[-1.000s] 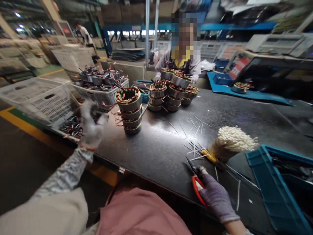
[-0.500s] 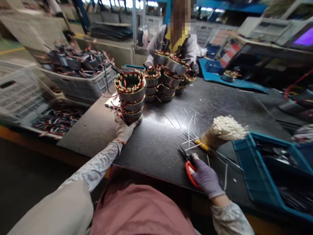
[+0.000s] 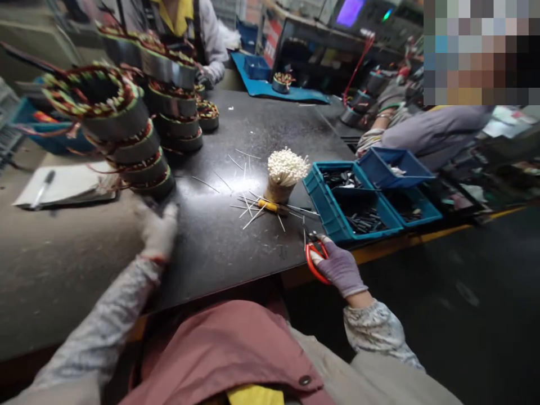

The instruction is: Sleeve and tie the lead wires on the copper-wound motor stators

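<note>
My left hand (image 3: 157, 228), in a pale glove and smeared by motion, is closed around the base of a stack of motor stators (image 3: 126, 138). The stack is several rings high, with copper windings and green insulation on top; it looks tilted in the view. My right hand (image 3: 340, 267), in a purple glove with bare fingertips, grips red-handled scissors (image 3: 313, 261) by the table's front edge, their dark tips pointing away from me. White ties (image 3: 248, 212) and a yellow-handled tool (image 3: 268, 205) lie beyond the scissors, beside an upright bundle of white ties (image 3: 287, 169).
More stacked stators (image 3: 175, 107) stand behind, near a co-worker (image 3: 211, 34). A notebook (image 3: 63, 180) with a pen lies at left. Blue bins (image 3: 331, 225) of dark small parts stand at right, with another person's arm (image 3: 430, 132) beyond. One stator (image 3: 282, 82) rests on a blue mat.
My view has swung right, so the stators now appear farther left and larger. The left hand stays at the stack's base; the right hand still holds the scissors, nearer the blue bins.
</note>
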Demonstrator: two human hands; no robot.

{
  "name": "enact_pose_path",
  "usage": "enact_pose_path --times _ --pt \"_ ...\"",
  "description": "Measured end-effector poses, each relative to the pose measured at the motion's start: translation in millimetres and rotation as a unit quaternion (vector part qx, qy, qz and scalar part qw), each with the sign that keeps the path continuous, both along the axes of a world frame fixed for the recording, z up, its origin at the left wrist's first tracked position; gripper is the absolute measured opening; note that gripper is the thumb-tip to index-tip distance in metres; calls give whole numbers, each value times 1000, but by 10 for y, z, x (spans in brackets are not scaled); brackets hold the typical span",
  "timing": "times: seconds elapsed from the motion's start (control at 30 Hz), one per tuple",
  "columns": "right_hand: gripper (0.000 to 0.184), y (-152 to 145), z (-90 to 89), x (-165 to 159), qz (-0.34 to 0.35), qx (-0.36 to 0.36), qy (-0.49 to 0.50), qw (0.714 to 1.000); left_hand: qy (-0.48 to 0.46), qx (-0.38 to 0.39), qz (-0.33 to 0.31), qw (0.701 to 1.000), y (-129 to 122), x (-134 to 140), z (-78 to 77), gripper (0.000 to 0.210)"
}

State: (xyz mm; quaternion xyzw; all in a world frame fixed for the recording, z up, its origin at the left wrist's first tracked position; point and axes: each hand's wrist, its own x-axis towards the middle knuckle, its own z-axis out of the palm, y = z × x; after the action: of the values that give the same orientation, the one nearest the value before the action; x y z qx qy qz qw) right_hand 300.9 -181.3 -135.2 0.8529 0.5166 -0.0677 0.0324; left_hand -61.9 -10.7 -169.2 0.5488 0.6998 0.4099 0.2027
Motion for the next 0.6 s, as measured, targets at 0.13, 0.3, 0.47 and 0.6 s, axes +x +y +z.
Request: enact_pose_path --times 0.13,0.3,0.47,0.6 --pt "57 215 68 21 -34 -68 -33 997 108 -7 -285 952 -255 803 74 80" --pt "46 481 144 -50 -12 -23 -59 998 227 12 -478 849 303 1462 19 87" --pt "48 994 131 59 -9 226 182 957 242 53 -542 803 489 1384 -160 39" --pt "45 1513 89 -11 -126 230 374 889 232 32 -541 808 382 1223 -170 35"
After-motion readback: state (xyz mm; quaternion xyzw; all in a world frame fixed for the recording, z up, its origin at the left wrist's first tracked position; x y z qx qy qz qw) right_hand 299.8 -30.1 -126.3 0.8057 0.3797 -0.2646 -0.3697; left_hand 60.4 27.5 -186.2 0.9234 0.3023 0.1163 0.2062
